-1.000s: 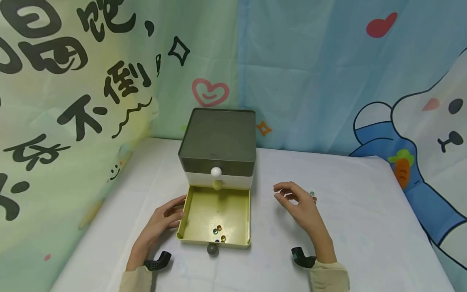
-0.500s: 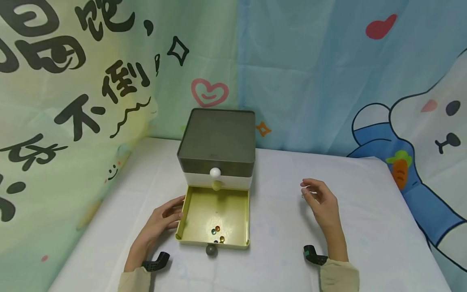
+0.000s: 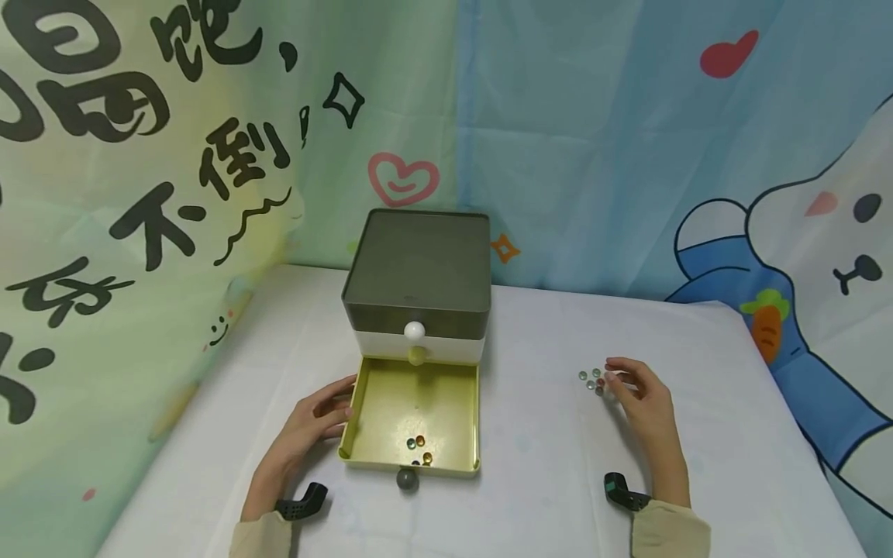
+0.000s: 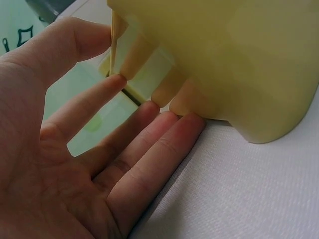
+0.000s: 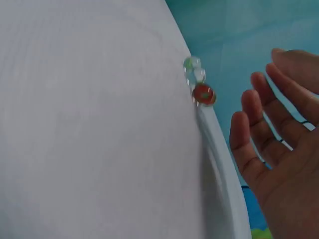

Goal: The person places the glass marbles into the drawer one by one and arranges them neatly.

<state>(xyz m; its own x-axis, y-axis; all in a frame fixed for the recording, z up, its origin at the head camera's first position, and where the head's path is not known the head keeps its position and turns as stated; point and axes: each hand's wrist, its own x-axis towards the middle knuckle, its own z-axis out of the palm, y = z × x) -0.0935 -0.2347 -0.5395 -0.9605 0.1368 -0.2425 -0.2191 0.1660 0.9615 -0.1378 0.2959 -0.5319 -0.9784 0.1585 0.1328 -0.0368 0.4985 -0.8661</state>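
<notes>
A yellow-green drawer (image 3: 446, 411) stands pulled out, with several small glass marbles (image 3: 420, 441) near its front wall. My left hand (image 3: 310, 422) touches the drawer's left side; in the left wrist view its long fingers (image 4: 149, 179) lie fairly straight along the side wall and the thumb is at the rim. On the white cloth to the right is a cluster of clear marbles (image 3: 591, 384), including a red one (image 5: 204, 94). My right hand (image 3: 645, 399) is just right of that cluster, fingers relaxed, with nothing seen held in it.
The drawer belongs to a box with a dark grey-green top (image 3: 418, 256) and a white middle drawer (image 3: 446, 346). A dark round knob (image 3: 408, 479) juts from the open drawer's front. A printed curtain (image 3: 558, 155) hangs behind the white-covered table (image 3: 530, 496).
My right hand has moved rightward from beside the drawer, past the cluster, which it had mostly covered and which now shows. My left hand stays at the drawer.
</notes>
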